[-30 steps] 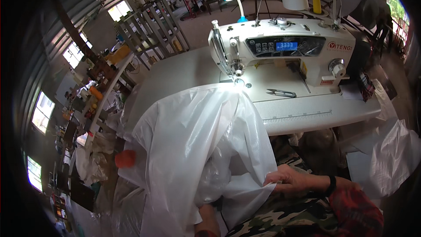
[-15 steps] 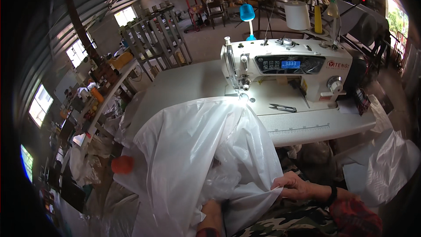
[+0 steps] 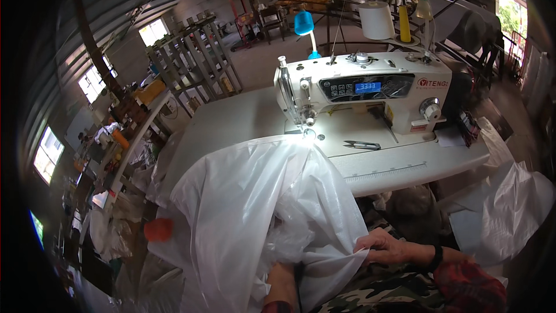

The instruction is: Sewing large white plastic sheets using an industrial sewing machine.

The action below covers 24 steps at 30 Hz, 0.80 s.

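Observation:
A large sheet of thin white plastic fabric (image 3: 243,197) drapes from the sewing machine's needle area down over my lap. My right hand (image 3: 391,247) pinches the fabric's lower right edge, a black band on its wrist. My left hand (image 3: 282,278) is low in the middle, partly buried in the folds, fingers closed on the fabric. The white industrial sewing machine (image 3: 370,90) stands on the white table (image 3: 231,124) beyond, its lamp lighting the fabric at the needle.
Small thread snips (image 3: 362,145) lie on the machine bed. A blue lamp (image 3: 304,24) and thread cones (image 3: 376,20) stand behind the machine. More white fabric (image 3: 509,208) is heaped at the right. Metal racks (image 3: 197,58) and cluttered shelves line the left.
My head has turned, so the machine and table have slid across the view. My right hand has shifted slightly along the fabric's edge; both hands stay on the fabric.

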Available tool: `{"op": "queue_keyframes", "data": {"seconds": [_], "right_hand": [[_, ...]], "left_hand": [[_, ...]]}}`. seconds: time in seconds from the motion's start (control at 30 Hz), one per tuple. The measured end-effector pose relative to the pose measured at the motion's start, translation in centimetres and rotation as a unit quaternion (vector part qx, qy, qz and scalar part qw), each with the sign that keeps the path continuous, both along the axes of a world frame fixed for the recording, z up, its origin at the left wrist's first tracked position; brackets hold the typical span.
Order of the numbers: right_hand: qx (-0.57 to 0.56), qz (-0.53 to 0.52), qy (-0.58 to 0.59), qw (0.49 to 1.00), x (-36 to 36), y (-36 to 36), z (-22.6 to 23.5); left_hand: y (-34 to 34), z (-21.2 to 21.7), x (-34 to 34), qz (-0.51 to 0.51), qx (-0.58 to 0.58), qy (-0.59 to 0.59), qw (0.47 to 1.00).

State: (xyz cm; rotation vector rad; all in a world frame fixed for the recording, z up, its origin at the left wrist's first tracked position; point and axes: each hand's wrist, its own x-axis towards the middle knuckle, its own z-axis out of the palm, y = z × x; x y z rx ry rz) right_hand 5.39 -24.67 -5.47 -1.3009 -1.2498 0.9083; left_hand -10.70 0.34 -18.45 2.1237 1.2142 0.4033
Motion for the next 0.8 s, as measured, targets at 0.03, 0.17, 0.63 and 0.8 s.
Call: {"op": "queue_keyframes", "data": {"seconds": [0.03, 0.17, 0.63, 0.8], "right_hand": [[0.001, 0.002, 0.011, 1.000, 0.0, 0.0, -0.3], [-0.003, -0.001, -0.007, 1.000, 0.1, -0.4, -0.3], [-0.021, 0.093, -0.013, 0.995, 1.2, 1.6, -4.1], [-0.112, 0.106, -0.101, 0.983, 1.3, 3.8, -9.5]], "left_hand": [[0.3, -0.2, 0.3, 0.000, 0.003, -0.003, 1.000], [1.5, -0.5, 1.5, -0.002, 0.023, -0.012, 1.000], [10.6, 0.9, 4.8, 0.028, 0.121, 0.023, 0.992], [13.1, 2.1, 5.5, 0.016, 0.131, 0.035, 0.991]]}}
